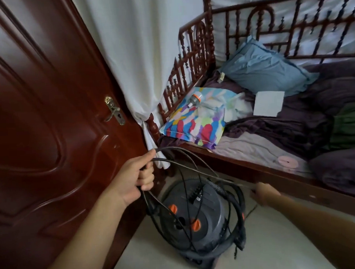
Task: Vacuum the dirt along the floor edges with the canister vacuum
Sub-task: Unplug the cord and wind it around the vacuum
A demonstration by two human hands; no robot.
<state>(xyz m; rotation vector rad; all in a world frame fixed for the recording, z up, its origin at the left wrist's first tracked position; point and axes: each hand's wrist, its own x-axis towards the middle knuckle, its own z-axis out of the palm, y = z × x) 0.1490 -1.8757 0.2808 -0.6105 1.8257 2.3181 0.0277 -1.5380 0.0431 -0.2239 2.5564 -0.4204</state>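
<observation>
A grey canister vacuum (194, 219) with orange knobs stands on the pale floor (271, 248) between the door and the bed. Above it hang several loops of black power cord (186, 168), gripped in my left hand (136, 176) at the top of the coil. One strand runs taut from the coil to the right, where my right hand (262, 193), blurred by motion, pinches it near the bed's side rail. A black hose curls around the vacuum's right side.
A dark red wooden door (38, 121) with a brass handle fills the left. A white curtain (139, 54) hangs beside it. The carved wooden bed (256, 167) at right holds pillows, purple bedding and a white paper. Floor space lies in front of the vacuum.
</observation>
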